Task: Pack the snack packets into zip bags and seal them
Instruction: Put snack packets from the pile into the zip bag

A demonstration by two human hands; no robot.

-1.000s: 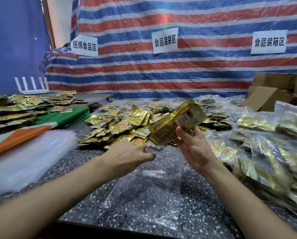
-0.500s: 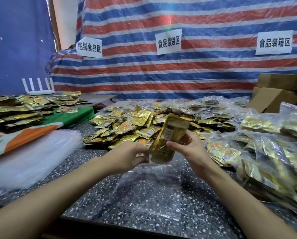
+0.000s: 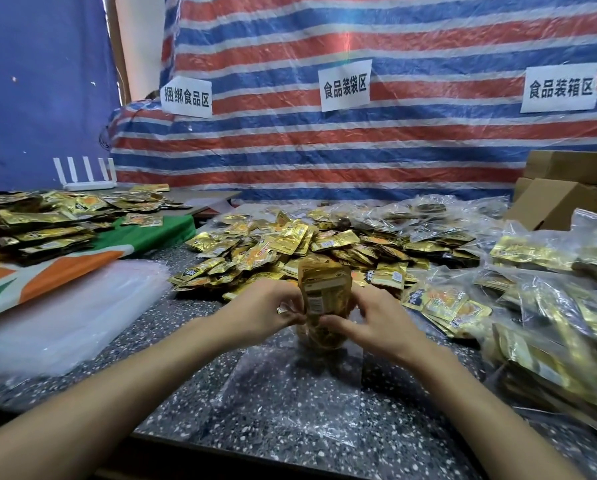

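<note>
A stack of gold snack packets [image 3: 324,289] stands upright at the mouth of a clear zip bag [image 3: 290,393] that lies flat on the speckled table. My left hand [image 3: 259,310] pinches the bag's mouth on the stack's left side. My right hand [image 3: 366,320] grips the stack's right side, its thumb across the stack's front. The lower end of the stack sits inside the bag's mouth. A big heap of loose gold packets [image 3: 290,247] lies just beyond my hands.
Filled zip bags [image 3: 549,306] pile up on the right, with cardboard boxes [image 3: 563,192] behind them. A stack of empty clear bags [image 3: 65,313] lies at the left, beside more packets [image 3: 37,223] on a green and orange cloth. A striped tarp with paper signs hangs behind.
My right hand has brought the stack down from a raised, tilted position to upright at the bag's mouth. My left hand has come up to the bag's mouth beside it.
</note>
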